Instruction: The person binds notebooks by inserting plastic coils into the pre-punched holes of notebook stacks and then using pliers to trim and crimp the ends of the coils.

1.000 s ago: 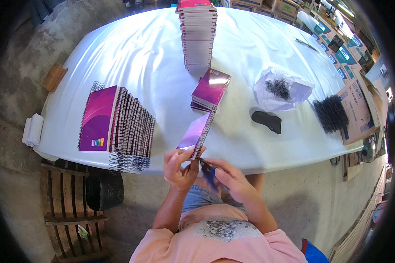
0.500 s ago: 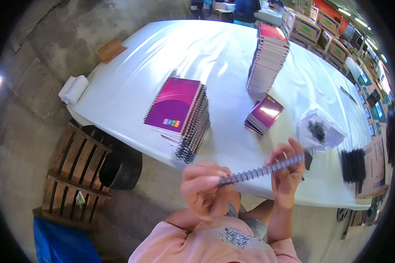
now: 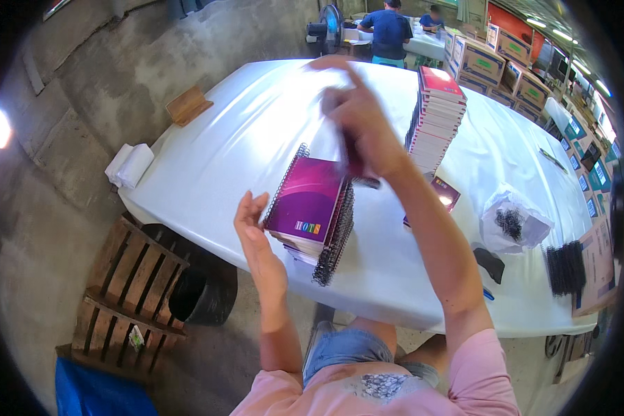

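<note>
Holding a blurred, dark purple notebook (image 3: 352,156), the right grip (image 3: 359,121) seems to pinch it near its upper end; the blur hides exactly how the fingers lie. The notebook hangs on the near side of that grip, its long axis appearing steep and its coil toward the lower end, above or just beside the far right corner of the notebook stack (image 3: 305,197); whether the two touch, I cannot tell. The stack sits on the desk (image 3: 388,256), below and slightly left of the right grip, its long axis pointing away from the person with the far end leaning right. The left grip (image 3: 258,239) is nearer to it, spread and bare, alongside the near left edge; contact there is unclear

The top cover looks smooth and glossy, purple with a magenta sweep, while black wire coils show along both long sides, making springy, ridged walls around the pale page edges. A pleated, shiny white cover wraps the desk. Farther right stand a tall, ragged-sided stack of red-topped books (image 3: 437,121), crumpled white paper (image 3: 532,208) cradling tangled black coils (image 3: 509,223), a limp-looking black piece (image 3: 490,265), and a bristly bundle of coils (image 3: 565,269) against a cardboard box (image 3: 596,267)
</note>
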### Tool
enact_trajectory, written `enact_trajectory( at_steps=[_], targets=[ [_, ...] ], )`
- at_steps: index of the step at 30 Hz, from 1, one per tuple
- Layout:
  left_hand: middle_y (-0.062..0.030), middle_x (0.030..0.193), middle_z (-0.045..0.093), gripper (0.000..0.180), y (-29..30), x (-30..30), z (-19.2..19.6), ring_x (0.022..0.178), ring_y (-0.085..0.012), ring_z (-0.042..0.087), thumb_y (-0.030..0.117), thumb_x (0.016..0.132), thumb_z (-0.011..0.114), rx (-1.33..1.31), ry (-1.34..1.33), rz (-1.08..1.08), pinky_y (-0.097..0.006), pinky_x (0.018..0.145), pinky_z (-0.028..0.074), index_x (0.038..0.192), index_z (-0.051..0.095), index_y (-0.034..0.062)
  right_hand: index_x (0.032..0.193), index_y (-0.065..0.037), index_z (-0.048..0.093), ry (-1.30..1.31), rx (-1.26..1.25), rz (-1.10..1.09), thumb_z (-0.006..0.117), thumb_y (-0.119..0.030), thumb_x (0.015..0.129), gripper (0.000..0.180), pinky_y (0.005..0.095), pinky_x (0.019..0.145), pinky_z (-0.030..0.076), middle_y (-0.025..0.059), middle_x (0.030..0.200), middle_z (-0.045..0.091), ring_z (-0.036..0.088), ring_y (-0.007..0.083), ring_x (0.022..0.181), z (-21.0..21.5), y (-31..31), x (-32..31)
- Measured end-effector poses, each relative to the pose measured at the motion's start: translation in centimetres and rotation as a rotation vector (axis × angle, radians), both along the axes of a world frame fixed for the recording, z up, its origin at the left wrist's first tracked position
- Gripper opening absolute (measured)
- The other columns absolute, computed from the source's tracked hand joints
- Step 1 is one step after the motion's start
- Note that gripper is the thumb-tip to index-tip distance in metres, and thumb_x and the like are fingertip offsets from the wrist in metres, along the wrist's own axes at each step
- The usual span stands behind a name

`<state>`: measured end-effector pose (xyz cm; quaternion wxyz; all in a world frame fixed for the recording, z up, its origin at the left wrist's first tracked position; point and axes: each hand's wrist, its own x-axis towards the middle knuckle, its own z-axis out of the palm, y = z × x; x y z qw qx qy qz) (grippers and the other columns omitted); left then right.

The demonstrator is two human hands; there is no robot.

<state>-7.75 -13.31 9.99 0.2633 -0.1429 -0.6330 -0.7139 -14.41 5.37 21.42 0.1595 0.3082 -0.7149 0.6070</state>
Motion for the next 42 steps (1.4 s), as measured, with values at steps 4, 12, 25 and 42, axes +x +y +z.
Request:
enact_trajectory(
  at_steps=[4,12,25,42],
  targets=[
    [-0.0112,0.131,0.044,0.07,0.9,-0.7,-1.2,0.121,-0.0223,0.042,0.06,0.094,0.023,0.212,0.068,-0.079,-0.036,0.105,0.027,0.136,0.033,0.0048,0.119,-0.018,0.053,0.154,0.841,0.305,0.055,-0.015,0.083,0.037,0.0377,0.089,0.043,0.0144,0.098,0.062,0.059,0.0296,0.096,0.0,-6.3,2.8],
    [-0.0188,0.125,0.046,0.066,1.8,-0.5,-0.6,0.118,-0.0258,0.044,0.056,0.094,0.034,-0.044,0.048,0.01,-0.038,0.101,0.033,0.126,0.04,-0.0017,0.122,-0.007,0.054,-0.163,-0.146,-0.156,0.047,-0.036,0.095,0.041,0.0294,0.095,0.039,0.01,0.112,0.058,0.05,0.0164,0.112,-5.8,0.3,1.8],
    [-0.0215,0.13,0.046,0.061,1.2,-2.6,-2.9,0.119,-0.0289,0.046,0.057,0.089,0.044,-0.068,0.293,-0.053,-0.043,0.102,0.037,0.118,0.044,0.0027,0.081,0.002,0.067,-0.265,-0.406,-0.334,0.048,-0.041,0.094,0.048,0.0209,0.065,0.045,0.0067,0.073,0.064,0.058,0.0086,0.07,-9.7,-2.9,-0.3],
    [-0.0179,0.118,0.048,0.053,0.2,5.9,1.0,0.111,-0.0332,0.049,0.046,0.088,0.048,-0.048,0.865,0.397,-0.045,0.094,0.041,0.116,0.045,0.0015,0.126,-0.005,0.041,-0.194,0.103,-1.435,0.075,-0.021,0.07,0.067,0.0425,0.093,0.041,0.0211,0.111,0.054,0.053,0.0336,0.105,-17.6,14.8,6.2]
  ],
)
